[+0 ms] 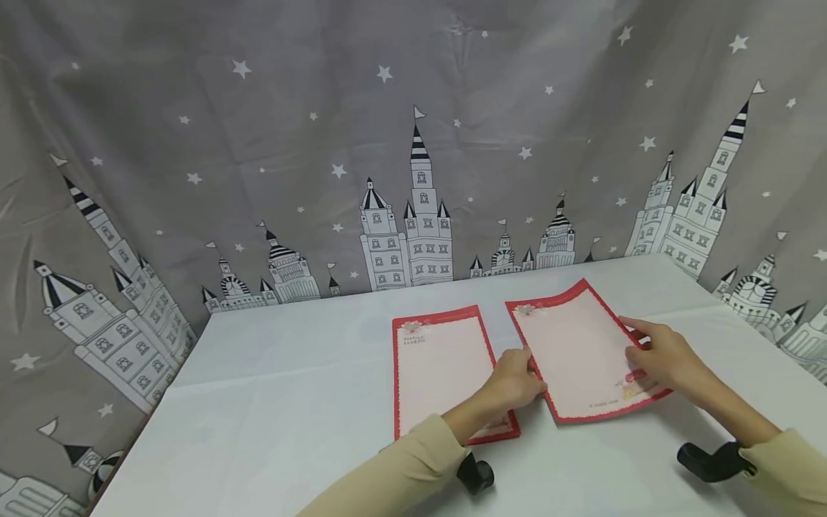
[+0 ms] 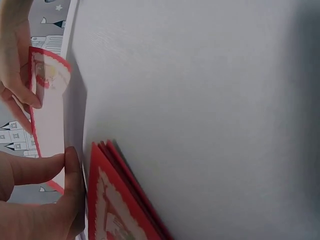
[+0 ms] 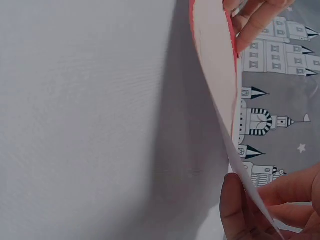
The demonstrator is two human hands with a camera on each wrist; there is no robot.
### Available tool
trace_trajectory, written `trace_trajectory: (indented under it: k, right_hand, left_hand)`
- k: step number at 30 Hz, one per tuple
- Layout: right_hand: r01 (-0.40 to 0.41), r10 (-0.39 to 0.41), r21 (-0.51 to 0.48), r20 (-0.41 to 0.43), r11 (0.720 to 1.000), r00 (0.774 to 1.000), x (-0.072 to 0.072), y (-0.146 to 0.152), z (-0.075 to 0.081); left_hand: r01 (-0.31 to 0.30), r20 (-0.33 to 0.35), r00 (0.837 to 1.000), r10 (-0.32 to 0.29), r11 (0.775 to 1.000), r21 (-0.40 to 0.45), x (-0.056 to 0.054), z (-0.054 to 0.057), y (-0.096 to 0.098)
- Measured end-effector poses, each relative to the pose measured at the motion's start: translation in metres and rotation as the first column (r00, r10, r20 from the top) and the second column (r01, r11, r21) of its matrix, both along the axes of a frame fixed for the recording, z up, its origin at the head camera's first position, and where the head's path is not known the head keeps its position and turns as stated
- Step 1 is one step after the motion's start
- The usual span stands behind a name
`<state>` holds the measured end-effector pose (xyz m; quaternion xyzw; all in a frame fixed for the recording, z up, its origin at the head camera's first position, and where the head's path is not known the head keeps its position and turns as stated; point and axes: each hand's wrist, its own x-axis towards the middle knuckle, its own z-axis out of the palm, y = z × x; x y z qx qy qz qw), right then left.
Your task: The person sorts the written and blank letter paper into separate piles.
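Note:
A sheet of pink paper with a red border (image 1: 575, 352) is held up at a tilt over the right part of the table, between both hands. My left hand (image 1: 517, 379) pinches its left edge between thumb and fingers. On the opposite edge, my right hand (image 1: 672, 355) grips the paper, thumb on one face and fingers on the other, as the right wrist view shows around the sheet (image 3: 225, 100). Beneath my left forearm lies a stack of matching red-bordered sheets (image 1: 439, 359), its layered edges visible in the left wrist view.
The table (image 1: 278, 402) has a white cover. Behind it hangs a grey curtain (image 1: 291, 108) printed with castles and stars. A black wrist mount (image 1: 477, 474) sits below the left sleeve, another black mount (image 1: 707, 461) by the right sleeve.

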<state>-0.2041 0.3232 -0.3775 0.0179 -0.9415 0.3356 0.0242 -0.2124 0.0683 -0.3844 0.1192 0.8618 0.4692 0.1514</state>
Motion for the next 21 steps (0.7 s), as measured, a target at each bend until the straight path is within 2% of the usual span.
trace_trajectory:
  k: [5,9,15,21]
  right_hand:
    - [0.001,-0.001,0.002,0.019,1.000,1.000,0.000,0.001,-0.005]
    - [-0.002,0.002,0.003,0.063,1.000,0.998,0.000,0.003,-0.009]
    - [-0.020,0.011,0.084,0.099,0.996,0.995,-0.003,0.006,-0.015]
    - [-0.033,0.021,0.142,0.088,0.989,0.996,-0.006,0.006,-0.016]
  left_hand:
    - [0.016,0.000,1.000,-0.016,1.000,0.002,0.000,-0.001,0.000]
    - [0.019,-0.007,1.000,-0.019,0.999,-0.037,0.000,-0.002,0.002]
    - [0.026,-0.038,0.999,-0.030,0.995,-0.095,-0.003,-0.004,0.004]
    - [0.031,-0.001,1.000,-0.031,0.991,-0.130,-0.005,0.000,0.006]
